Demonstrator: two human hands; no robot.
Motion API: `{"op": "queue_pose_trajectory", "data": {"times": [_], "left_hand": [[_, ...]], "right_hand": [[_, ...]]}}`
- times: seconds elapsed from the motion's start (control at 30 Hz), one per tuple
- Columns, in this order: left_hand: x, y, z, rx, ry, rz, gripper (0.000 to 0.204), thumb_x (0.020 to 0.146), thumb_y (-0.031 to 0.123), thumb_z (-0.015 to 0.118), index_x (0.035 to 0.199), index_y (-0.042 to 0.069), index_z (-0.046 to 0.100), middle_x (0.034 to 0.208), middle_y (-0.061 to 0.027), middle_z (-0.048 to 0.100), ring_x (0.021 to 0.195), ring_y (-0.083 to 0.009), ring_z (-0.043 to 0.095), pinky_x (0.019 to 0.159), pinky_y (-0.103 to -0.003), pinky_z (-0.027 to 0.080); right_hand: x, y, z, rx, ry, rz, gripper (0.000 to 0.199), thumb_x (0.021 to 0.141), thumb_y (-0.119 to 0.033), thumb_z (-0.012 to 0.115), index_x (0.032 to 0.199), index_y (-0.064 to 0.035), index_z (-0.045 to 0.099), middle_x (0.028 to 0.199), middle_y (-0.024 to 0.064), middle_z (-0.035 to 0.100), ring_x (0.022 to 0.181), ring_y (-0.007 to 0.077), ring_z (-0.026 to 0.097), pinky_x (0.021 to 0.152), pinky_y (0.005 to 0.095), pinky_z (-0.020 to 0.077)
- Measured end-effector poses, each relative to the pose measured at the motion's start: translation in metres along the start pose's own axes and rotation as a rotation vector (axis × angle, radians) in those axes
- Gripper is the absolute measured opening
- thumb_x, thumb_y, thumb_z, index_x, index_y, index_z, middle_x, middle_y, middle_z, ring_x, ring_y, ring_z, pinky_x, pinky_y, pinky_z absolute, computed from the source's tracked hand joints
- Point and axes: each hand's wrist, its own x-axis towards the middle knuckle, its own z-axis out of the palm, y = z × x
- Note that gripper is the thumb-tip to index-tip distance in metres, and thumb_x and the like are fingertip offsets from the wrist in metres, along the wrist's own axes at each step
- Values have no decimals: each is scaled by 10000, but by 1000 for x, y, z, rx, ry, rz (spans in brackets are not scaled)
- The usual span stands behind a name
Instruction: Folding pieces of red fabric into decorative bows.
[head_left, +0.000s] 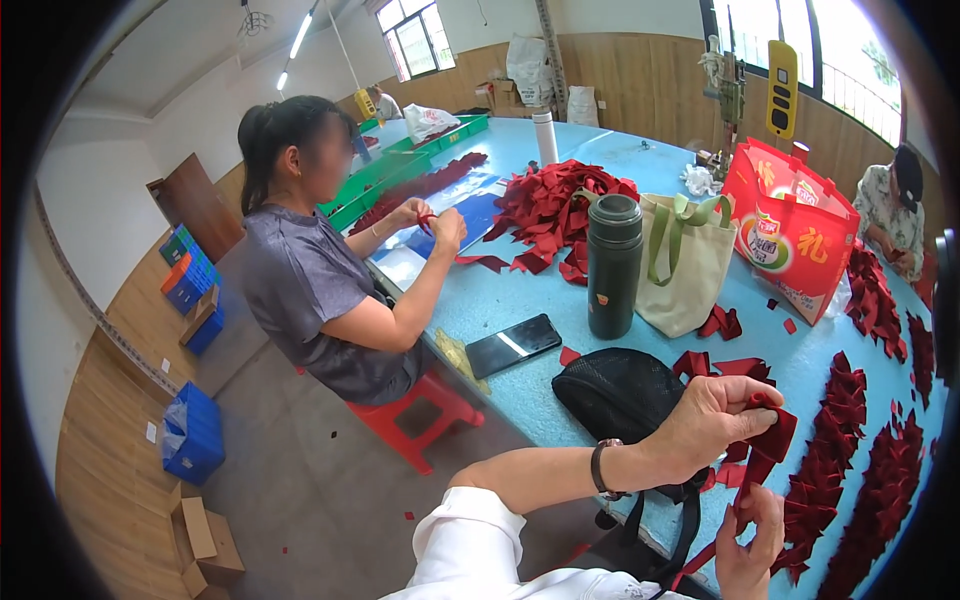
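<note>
My left hand (712,420), with a dark watch on its wrist, is closed in a pinch on a dark red velvet ribbon (765,455). The ribbon is folded over at the top and hangs down. My right hand (752,545) is lower and nearer, its fingers closed around the lower stretch of the same ribbon. A thin red tail runs on toward my lap. Beside my left hand lies a black mesh bag (620,395) with straps over the table edge. Right of my hands, rows of folded red ribbon pieces (825,440) lie on the blue table (510,400).
A dark green thermos (614,270), a cream tote bag (680,265), a red gift bag (795,235) and a phone (513,346) stand or lie ahead. Past them is a heap of red ribbon (565,205). A co-worker (320,270) sits left on a red stool (420,410), handling red ribbon.
</note>
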Motion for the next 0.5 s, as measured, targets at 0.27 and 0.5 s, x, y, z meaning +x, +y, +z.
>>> {"op": "queue_pose_trajectory", "data": {"times": [0.27, 0.5], "left_hand": [[-9, 13, 0, -4, -69, -11, 205, 867, 16, 624, 1070, -15, 624, 898, -31, 659, 812, -54, 602, 725, -176, 489], [-19, 20, 10, 91, -181, -78, 209, 859, 15, 634, 1065, -18, 630, 883, -18, 651, 798, -47, 586, 707, -189, 481]], "right_hand": [[-2, 1, -7, 274, -81, 115, 271, 799, 8, 671, 1061, 18, 601, 920, 117, 624, 649, 144, 566, 547, 243, 455], [-2, -1, -3, 623, 186, 544, 248, 844, -138, 673, 1011, 14, 571, 956, 90, 612, 563, 55, 516, 434, 181, 387]]}}
